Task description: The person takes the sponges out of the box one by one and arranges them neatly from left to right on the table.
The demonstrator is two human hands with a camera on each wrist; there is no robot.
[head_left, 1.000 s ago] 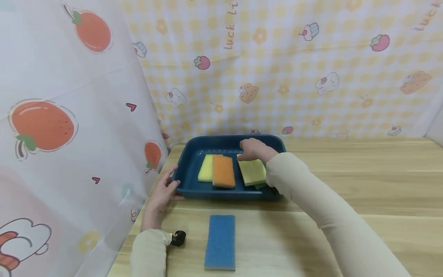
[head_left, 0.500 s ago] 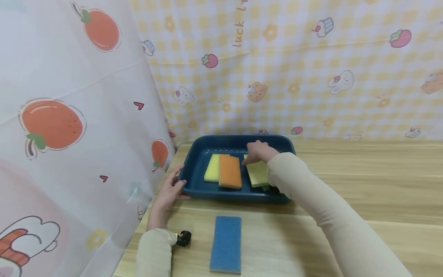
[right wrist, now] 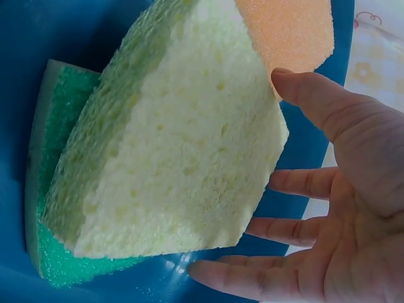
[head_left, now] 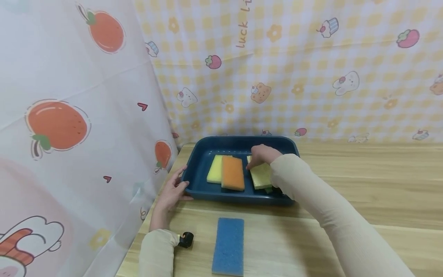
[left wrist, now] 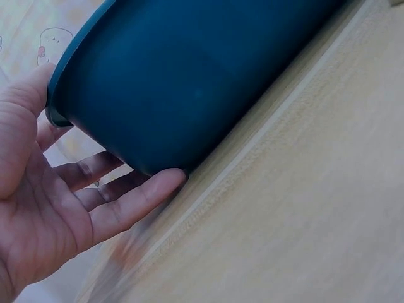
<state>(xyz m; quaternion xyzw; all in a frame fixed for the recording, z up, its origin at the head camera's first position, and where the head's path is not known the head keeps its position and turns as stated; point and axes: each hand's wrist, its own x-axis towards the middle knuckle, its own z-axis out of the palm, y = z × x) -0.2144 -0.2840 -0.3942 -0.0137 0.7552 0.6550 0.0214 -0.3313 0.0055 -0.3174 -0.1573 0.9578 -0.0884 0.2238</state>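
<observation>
Around the left end of the dark blue basin [head_left: 238, 197], my left hand [head_left: 169, 195] keeps the thumb on the rim and the fingers against the outer wall; the left wrist view shows this hand [left wrist: 69, 196] below the rim. Inside the basin, my right hand [head_left: 264, 154] is at the far end of a pale yellow sponge [head_left: 260, 177]. In the right wrist view its thumb and spread, fairly straight fingers [right wrist: 303, 183] meet the edge of that sponge [right wrist: 183, 139], which overlaps a green sponge [right wrist: 69, 265].
An orange sponge [head_left: 232, 173] partly covers a yellow sponge [head_left: 215, 169] in the basin's left half. Nearer on the wooden table [head_left: 373, 184] lies a blue sponge [head_left: 228, 246]. Patterned cloth [head_left: 294, 69] hangs behind and at the left.
The whole head view has shifted, so things appear farther right. My right thumb has come slightly nearer along the pale sponge's left edge. My left hand stays on the basin.
</observation>
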